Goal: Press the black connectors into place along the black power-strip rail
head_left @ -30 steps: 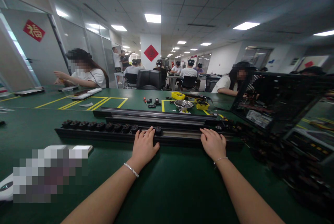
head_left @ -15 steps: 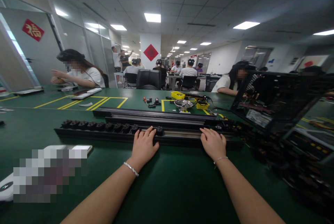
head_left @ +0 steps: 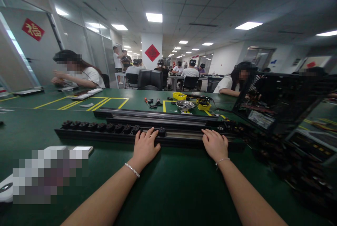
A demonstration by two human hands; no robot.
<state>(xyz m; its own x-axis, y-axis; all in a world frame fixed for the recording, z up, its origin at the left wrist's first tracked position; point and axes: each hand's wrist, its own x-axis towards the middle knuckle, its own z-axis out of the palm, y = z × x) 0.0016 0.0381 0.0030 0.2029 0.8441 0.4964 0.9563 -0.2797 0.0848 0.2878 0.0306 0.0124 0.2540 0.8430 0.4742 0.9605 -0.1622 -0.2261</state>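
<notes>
A long black channel-shaped rail (head_left: 193, 135) lies across the table in front of me. Its left stretch holds a row of several black round-faced socket-like modules (head_left: 100, 127). My left hand (head_left: 145, 148) rests over the rail, fingers spread and thumb apart, just left of a single black module (head_left: 161, 131). What lies under its fingertips is hidden. Farther right, my right hand (head_left: 216, 145) lies on the same rail with fingers stretched over the near edge; its thumb is not clearly visible. Bare metal-coloured channel shows between the hands.
Two more black rails (head_left: 158, 114) lie just beyond. Behind them are a metal bowl (head_left: 185, 104), a yellow bin (head_left: 179, 96) and small tools. A dark pile of parts (head_left: 292, 169) and an upright black case (head_left: 265, 103) stand right. A phone-like object (head_left: 83, 151) lies left. People sit opposite.
Both hands stay in nearly the same place on the rail. The seated person at the left leans slightly further left, and a standing person at the back has lowered an arm.
</notes>
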